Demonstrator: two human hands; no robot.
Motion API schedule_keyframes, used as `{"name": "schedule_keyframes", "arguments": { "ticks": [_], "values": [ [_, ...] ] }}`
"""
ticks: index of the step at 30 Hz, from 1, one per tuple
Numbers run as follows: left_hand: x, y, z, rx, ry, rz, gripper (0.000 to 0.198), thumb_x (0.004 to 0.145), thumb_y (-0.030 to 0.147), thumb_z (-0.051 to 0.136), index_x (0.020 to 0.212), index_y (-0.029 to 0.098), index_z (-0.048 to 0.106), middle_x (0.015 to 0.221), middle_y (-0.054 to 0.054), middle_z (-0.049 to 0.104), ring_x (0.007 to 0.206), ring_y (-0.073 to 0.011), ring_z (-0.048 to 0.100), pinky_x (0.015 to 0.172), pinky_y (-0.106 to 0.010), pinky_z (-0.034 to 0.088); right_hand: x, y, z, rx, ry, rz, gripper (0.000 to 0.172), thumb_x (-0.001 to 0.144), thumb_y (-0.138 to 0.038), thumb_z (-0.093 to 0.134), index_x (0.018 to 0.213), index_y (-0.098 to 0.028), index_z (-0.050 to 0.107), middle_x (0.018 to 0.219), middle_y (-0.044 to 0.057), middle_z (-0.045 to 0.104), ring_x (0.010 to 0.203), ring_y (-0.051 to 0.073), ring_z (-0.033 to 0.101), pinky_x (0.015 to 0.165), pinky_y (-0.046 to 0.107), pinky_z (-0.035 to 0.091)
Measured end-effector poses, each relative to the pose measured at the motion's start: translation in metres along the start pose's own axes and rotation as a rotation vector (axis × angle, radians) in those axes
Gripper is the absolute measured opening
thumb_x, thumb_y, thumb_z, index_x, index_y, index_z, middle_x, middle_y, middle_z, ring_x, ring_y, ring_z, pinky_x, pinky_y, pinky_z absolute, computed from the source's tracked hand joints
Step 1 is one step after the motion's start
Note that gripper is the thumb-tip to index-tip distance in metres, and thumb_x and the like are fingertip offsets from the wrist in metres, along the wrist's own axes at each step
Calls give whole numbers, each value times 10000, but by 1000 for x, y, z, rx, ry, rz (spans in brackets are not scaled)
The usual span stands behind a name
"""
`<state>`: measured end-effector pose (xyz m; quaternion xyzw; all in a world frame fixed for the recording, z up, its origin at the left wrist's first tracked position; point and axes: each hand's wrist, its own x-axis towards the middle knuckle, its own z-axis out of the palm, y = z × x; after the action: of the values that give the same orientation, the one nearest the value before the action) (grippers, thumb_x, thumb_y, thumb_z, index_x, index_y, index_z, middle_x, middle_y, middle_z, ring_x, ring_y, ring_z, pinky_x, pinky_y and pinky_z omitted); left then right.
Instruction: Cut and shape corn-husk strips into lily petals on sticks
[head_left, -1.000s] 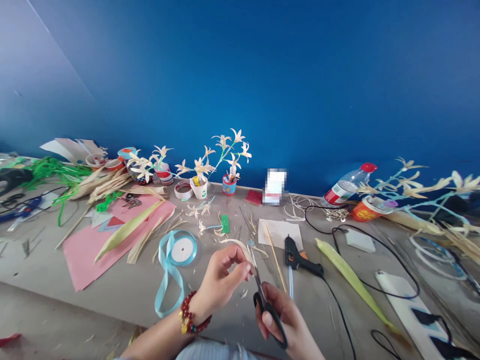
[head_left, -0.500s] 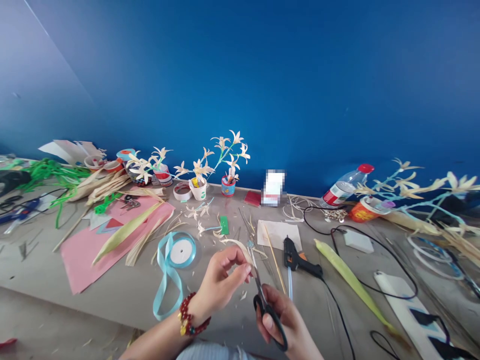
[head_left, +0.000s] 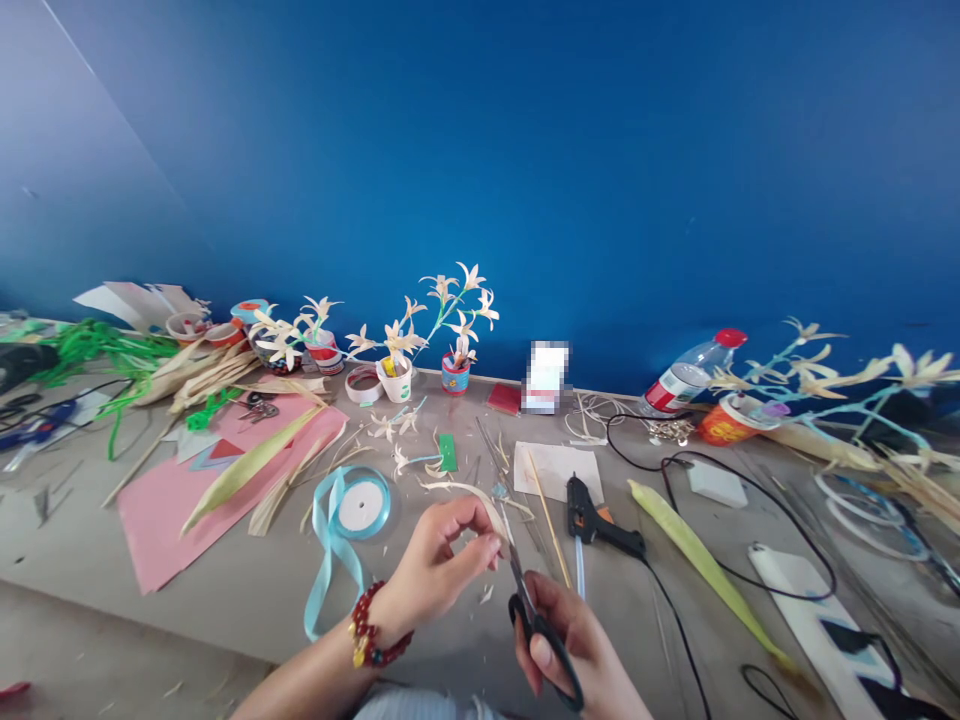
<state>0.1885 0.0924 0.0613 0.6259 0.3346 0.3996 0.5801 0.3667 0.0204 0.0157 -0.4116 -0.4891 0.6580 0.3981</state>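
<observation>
Between thumb and forefinger, my left hand [head_left: 450, 560] pinches a thin pale strip of corn husk [head_left: 459, 488], whose free end curves away to the left. My right hand [head_left: 566, 640] grips black-handled scissors [head_left: 547, 645] with fingers in the loops. The scissor blades point up and lie close beside the pinched fingertips; whether they touch the strip I cannot tell. Left of my left hand lies a roll of light blue ribbon [head_left: 366, 503] with a loose tail. A black hot glue gun [head_left: 600, 520] rests beyond my right hand.
Husk flowers stand in small cups, such as the white cup [head_left: 395, 382], along the blue wall. Pink paper [head_left: 157, 530] and green husks lie left. At right are a plastic bottle [head_left: 679, 380], a green husk [head_left: 705, 560], a power strip [head_left: 810, 610] and black cable.
My left hand has shifted slightly left, and more of the strip's curved end shows. The scissors have moved slightly down and right.
</observation>
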Motion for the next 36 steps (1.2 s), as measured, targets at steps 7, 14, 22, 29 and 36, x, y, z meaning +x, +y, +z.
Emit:
{"name": "schedule_keyframes", "arguments": {
  "ticks": [7,14,22,29,36],
  "values": [
    [-1,-3,-2,2,-45,36,264,933,316,534,725,159,579,730,-45,605,698,-159,555,688,-262,431,-1,3,-2,4,49,4,631,675,-823,622,772,-231,426,511,-54,500,445,91,346,482,237,258],
    [0,3,-7,137,-48,104,260,957,268,468,742,171,578,722,-31,605,693,-155,551,698,-257,412,-4,-8,-5,-75,-28,52,635,682,-824,613,732,-214,443,523,-24,525,489,101,386,503,237,255],
    [-2,7,-8,285,-83,114,166,890,156,504,727,187,513,710,0,591,666,-134,517,677,-233,392,-2,-9,-2,-72,0,37,624,679,-811,633,706,-224,422,539,-34,508,461,94,401,473,226,275],
    [0,4,-6,317,-52,143,166,877,152,509,714,179,516,698,2,585,667,-128,519,677,-225,391,0,-5,-1,-67,16,12,612,704,-800,625,723,-218,440,535,-31,512,460,100,416,467,229,279],
    [0,3,-5,310,-57,156,165,878,145,507,717,169,532,712,-6,601,684,-131,539,689,-227,403,-1,-1,-1,-64,20,13,604,712,-793,624,724,-221,430,501,-42,503,436,92,394,464,230,268]
  ]
}}
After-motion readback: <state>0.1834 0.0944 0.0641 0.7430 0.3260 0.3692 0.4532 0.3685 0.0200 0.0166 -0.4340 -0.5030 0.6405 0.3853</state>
